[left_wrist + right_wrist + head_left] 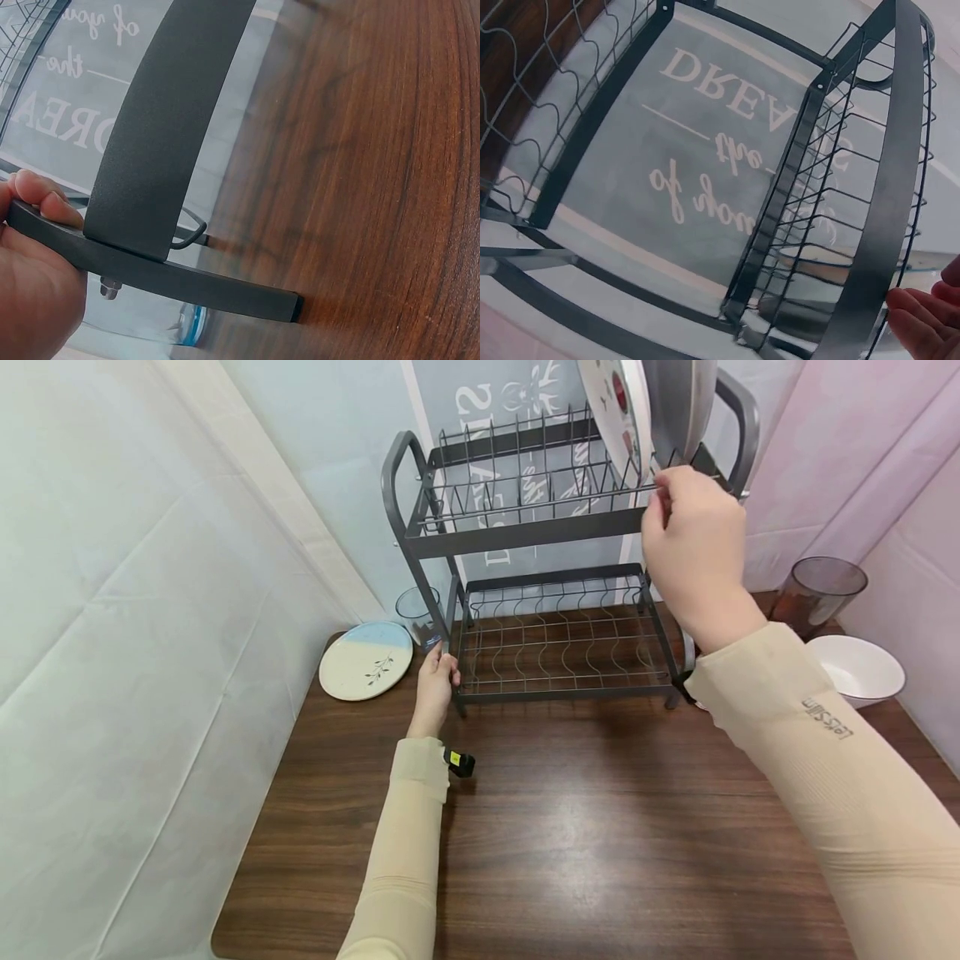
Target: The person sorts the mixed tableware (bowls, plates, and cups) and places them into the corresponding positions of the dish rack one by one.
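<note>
A dark metal two-tier dish rack (525, 533) stands at the back of the table. My left hand (435, 683) grips its left front leg low down; the left wrist view shows fingers curled around the dark bar (202, 289). On the upper tier, at the right end, a white plate with a red pattern (617, 412) stands on edge beside a grey plate (678, 402). My right hand (697, 531) is at the upper tier's front rail, just below these plates. In the right wrist view its fingertips (904, 304) are right at the rail, with the thumb apart from them.
Left of the rack, a blue-and-cream plate with a leaf sprig (366, 662) leans near a clear glass (420, 610). Right of it stand a dark tinted glass (817, 593) and a white bowl (858, 668). The lower tier (562, 639) has wavy wires. Brown table (562, 827) extends in front.
</note>
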`<state>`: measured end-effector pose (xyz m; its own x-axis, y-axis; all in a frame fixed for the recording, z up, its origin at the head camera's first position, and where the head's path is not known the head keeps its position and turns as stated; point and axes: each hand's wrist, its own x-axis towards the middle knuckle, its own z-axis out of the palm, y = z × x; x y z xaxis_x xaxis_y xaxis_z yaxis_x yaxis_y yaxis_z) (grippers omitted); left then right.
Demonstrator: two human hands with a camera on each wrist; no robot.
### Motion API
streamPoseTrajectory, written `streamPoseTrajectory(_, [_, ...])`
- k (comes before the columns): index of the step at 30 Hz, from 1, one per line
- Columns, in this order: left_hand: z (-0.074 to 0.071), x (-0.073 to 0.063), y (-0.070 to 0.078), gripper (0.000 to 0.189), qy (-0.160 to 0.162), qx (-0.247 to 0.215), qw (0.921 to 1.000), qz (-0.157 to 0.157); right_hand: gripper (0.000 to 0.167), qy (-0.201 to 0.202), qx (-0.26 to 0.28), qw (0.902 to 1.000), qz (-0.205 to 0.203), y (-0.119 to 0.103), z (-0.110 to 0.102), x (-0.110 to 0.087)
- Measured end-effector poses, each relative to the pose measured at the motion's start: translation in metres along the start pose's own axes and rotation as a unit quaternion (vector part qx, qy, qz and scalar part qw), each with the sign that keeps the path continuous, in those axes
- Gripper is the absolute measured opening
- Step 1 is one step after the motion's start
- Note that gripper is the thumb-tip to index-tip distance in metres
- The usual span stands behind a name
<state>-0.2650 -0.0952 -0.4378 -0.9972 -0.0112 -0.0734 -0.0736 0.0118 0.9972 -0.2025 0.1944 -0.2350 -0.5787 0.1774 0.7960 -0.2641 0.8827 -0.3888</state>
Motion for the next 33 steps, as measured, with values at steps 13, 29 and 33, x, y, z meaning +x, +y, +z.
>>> streamPoseTrajectory(13, [0.0, -0.003, 0.002, 0.049, -0.002, 0.004, 1.0, 0.001, 0.03, 0.048, 0.031, 0.9921, 0.112, 0.046, -0.009, -0.029])
streamPoseTrajectory(29, [0.001, 0.002, -0.003, 0.046, 0.013, 0.001, 0.9998, 0.015, 0.032, 0.042, -0.014, 0.964, 0.262, 0.116, -0.017, -0.092])
streamPoseTrajectory(33, [0.002, 0.002, -0.003, 0.046, 0.011, 0.003, 0.9998, 0.015, 0.033, 0.042, -0.002, 0.9556, 0.292, 0.129, -0.018, -0.107])
